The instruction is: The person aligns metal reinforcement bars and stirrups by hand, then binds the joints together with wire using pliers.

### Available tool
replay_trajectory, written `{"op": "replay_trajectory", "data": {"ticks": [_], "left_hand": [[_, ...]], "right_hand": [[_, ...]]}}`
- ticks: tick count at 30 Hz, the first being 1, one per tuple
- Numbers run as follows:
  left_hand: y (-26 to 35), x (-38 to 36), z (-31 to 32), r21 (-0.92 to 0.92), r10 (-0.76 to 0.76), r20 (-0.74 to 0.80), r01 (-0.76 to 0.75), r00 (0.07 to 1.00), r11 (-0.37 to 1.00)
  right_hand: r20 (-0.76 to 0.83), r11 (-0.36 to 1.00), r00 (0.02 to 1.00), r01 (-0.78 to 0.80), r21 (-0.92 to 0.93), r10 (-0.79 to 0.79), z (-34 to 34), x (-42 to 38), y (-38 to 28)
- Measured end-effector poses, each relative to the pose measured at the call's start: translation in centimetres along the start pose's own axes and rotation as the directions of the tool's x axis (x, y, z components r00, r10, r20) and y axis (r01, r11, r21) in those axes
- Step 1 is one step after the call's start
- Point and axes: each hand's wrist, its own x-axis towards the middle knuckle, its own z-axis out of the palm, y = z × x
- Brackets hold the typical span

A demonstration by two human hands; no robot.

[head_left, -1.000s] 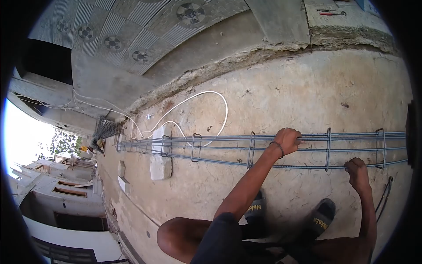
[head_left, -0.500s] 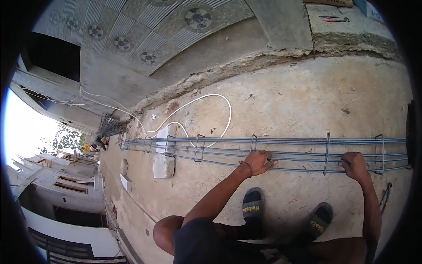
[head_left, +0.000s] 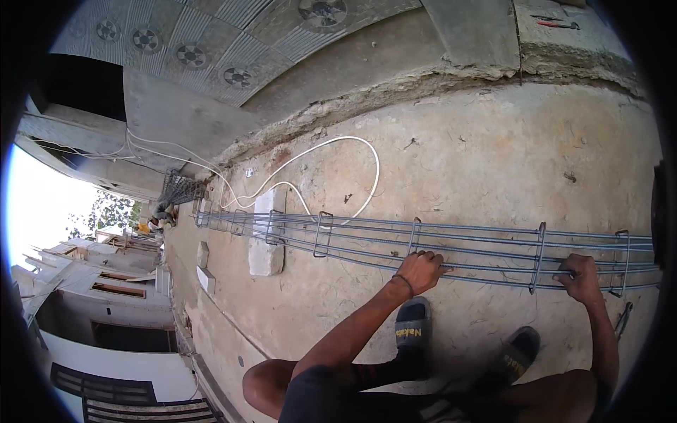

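Note:
A long rebar cage (head_left: 539, 258), made of several straight steel bars with square wire stirrups around them, stretches across the head view from the far left to the right edge. My left hand (head_left: 422, 273) is closed around the near-side bars, just by a stirrup (head_left: 413, 236). Farther right, my right hand (head_left: 580, 276) has its fingers wrapped around the near bars between two stirrups. The cage's far part rests over a pale block (head_left: 266, 259). My sandalled feet (head_left: 412, 331) are on the ground on the near side of the cage.
A white hose (head_left: 376, 166) loops on the concrete beyond the cage. A dark hand tool (head_left: 623, 321) lies near my right arm, and a red-handled tool (head_left: 558, 25) on the raised ledge. Other blocks (head_left: 205, 280) stand left. Another person (head_left: 163, 213) bends beside a mesh pile (head_left: 182, 189).
The cage's right part and both hands appear slightly lower in view, as the whole view has shifted a little. My left fingers now curl over the bars, where the thumb stuck out before.

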Motion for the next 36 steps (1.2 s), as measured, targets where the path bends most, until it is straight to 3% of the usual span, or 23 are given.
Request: {"op": "replay_trajectory", "data": {"ticks": [4,7,10,12,17,20,23,25,27,32,34,35,36], "left_hand": [[-0.5,1.2,2.6,0.026,-0.064,-0.052,0.065,0.997,0.998],[-0.4,0.6,2.7,0.055,-0.022,-0.086,0.027,0.996,0.998],[0.2,-0.7,3.0,0.103,-0.002,-0.088,0.012,0.996,0.995],[0.7,-2.1,3.4,0.196,0.019,-0.131,0.007,0.991,0.981],[1.1,-2.4,2.6,0.294,0.093,-0.005,-0.088,0.996,0.952],[1.2,-1.8,3.0,0.203,0.03,-0.069,-0.015,0.997,0.979],[0.4,-0.2,3.1,0.389,0.135,-0.194,-0.05,0.972,0.92],[1.9,-2.3,1.5,0.348,0.126,-0.149,-0.068,0.981,0.935],[1.7,-2.3,2.0,0.254,0.048,-0.096,-0.022,0.994,0.967],[0.0,0.5,3.9,0.304,0.079,-0.103,-0.044,0.992,0.952],[0.5,0.6,2.6,0.253,0.092,-0.207,-0.037,0.974,0.967],[1.0,0.6,1.8,0.179,-0.009,-0.064,0.021,0.998,0.984],[0.9,0.4,1.6,0.181,-0.009,-0.068,0.021,0.998,0.983]], "right_hand": [[0.006,0.987,0.987,-0.159,-0.008,0.159,2.1,-0.4,2.0],[-0.081,0.997,0.993,-0.082,0.007,0.082,1.7,-0.3,1.5],[0.022,0.998,0.998,-0.055,-0.031,0.055,1.8,-1.3,1.2],[-0.099,0.992,0.992,0.065,-0.108,-0.076,2.0,-2.4,0.6],[-0.167,0.986,0.972,0.161,-0.049,-0.167,2.0,-2.7,1.2],[-0.133,0.972,0.966,0.211,-0.099,-0.223,1.8,-2.2,1.2],[-0.235,0.967,0.946,0.182,-0.176,-0.221,1.6,-1.0,1.3],[-0.226,0.949,0.928,0.26,-0.177,-0.296,1.4,-2.3,0.9],[-0.23,0.958,0.937,0.228,-0.172,-0.264,1.7,-2.2,1.4],[-0.261,0.947,0.922,0.229,-0.224,-0.285,2.4,-0.7,2.7],[-0.203,0.976,0.959,0.169,-0.14,-0.196,1.6,-1.0,1.6],[-0.144,0.99,0.981,0.122,-0.068,-0.131,0.8,-0.7,1.3],[-0.146,0.99,0.98,0.126,-0.069,-0.135,0.5,-0.7,1.2]]}}
